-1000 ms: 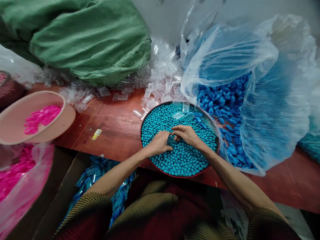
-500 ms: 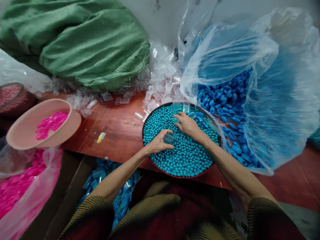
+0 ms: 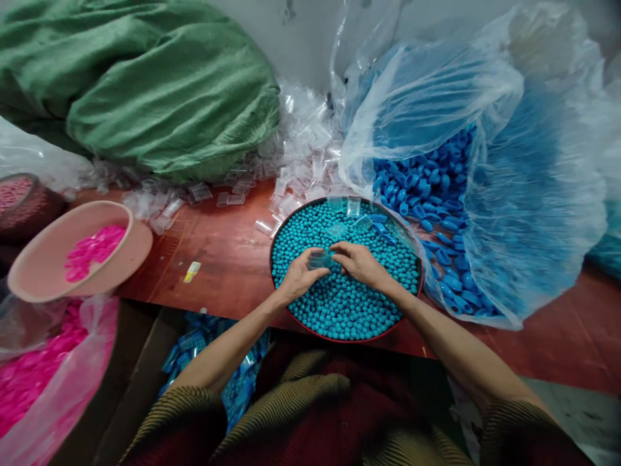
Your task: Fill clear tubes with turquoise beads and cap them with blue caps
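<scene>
Pink pieces point(image 3: 94, 251) sit off left; left hand point(image 3: 298, 277) has clear sleeves point(image 3: 317, 260) gripped over the beads point(image 3: 349, 317) (gathering step, I'd guess). Right hand's point(image 3: 359, 264) fingers bend close by, can't tell if they're pinching anything. Next move probably needs a steady left grip.
</scene>
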{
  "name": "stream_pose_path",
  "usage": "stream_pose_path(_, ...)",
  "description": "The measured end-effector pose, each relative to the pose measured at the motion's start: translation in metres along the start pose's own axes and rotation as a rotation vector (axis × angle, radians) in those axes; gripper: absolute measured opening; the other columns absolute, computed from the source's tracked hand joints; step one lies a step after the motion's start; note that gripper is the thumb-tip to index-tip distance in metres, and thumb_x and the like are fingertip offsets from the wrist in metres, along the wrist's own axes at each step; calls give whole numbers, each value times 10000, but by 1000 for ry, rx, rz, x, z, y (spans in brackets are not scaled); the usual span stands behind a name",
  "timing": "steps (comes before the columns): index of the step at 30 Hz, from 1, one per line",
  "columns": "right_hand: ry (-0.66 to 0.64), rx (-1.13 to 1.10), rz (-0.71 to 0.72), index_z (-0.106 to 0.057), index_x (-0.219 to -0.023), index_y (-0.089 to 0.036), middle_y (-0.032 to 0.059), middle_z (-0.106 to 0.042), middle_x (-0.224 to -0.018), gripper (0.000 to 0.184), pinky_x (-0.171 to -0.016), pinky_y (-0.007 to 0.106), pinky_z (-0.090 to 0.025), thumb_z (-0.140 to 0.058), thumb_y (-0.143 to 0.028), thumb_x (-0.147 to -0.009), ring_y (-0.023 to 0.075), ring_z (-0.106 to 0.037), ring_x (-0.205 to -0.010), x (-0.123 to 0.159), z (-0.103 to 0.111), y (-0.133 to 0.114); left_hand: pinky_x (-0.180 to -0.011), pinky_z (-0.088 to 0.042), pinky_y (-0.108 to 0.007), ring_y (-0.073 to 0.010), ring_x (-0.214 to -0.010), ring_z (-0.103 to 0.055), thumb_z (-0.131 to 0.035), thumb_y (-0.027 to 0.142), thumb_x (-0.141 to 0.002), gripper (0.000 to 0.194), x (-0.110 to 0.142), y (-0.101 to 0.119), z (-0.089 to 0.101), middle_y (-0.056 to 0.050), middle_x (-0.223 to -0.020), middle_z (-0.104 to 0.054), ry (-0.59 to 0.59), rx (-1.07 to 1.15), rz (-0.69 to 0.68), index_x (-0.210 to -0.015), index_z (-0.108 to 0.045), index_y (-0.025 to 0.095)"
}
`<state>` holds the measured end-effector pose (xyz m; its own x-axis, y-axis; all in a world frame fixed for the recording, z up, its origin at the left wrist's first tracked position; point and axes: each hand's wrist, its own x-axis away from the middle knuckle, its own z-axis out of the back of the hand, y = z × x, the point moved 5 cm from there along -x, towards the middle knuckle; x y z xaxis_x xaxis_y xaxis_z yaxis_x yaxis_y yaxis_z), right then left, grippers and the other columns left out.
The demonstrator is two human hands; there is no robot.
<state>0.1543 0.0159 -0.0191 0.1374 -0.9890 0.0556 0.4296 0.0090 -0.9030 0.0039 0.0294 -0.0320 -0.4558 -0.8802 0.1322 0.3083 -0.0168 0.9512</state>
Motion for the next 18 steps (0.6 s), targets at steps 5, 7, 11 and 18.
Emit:
stream_pose_path(5, 156, 298, 202, -617, -1093, -182, 64, -683, -918, 259, -791, 314, -489, -491, -214, -869, 192, -635, -867, 13, 8, -9, -837, -490, -336, -158, -872, -611, -654, 277, -709, 389, 4, 1, 14, -31, -943, -626, 126, -19, 24, -1046, -495, 165)
stream_pose_path(7, 146, 437, 248, -588, -1161, -178, 97, -668, -1003, 300, -821, 334, -485, -450, -219, -898, 210, -627, -919, 17, 5, -10, -797, -494, -323, -153, -827, -604, -668, 277, -699, 380, 7, 2, 17, -9, -876, -609, 113, -98, 28, -1015, -487, 172)
stream_pose_path(11, 109, 588, 249, -556, -1204, -156, 123, -655, -1032, 333, -797, 342, -500, -387, -224, -925, 228, -630, -916, 22, 2, -7, -766, -475, -316, -162, -809, -587, -707, 320, -681, 326, 13, 8, 15, -2, -856, -596, -7, -301, -14, -897, -509, 178)
stream_pose_path(18, 150, 471, 291, -540, -1219, -166, 124, -648, -1108, 337, -856, 376, -499, -423, -236, -911, 236, -622, -998, 23, -1, -8, -758, -472, -308, -170, -814, -595, -783, 337, -621, 490, 12, 7, 11, -10, -877, -608, -24, -294, 1, -994, -506, 181)
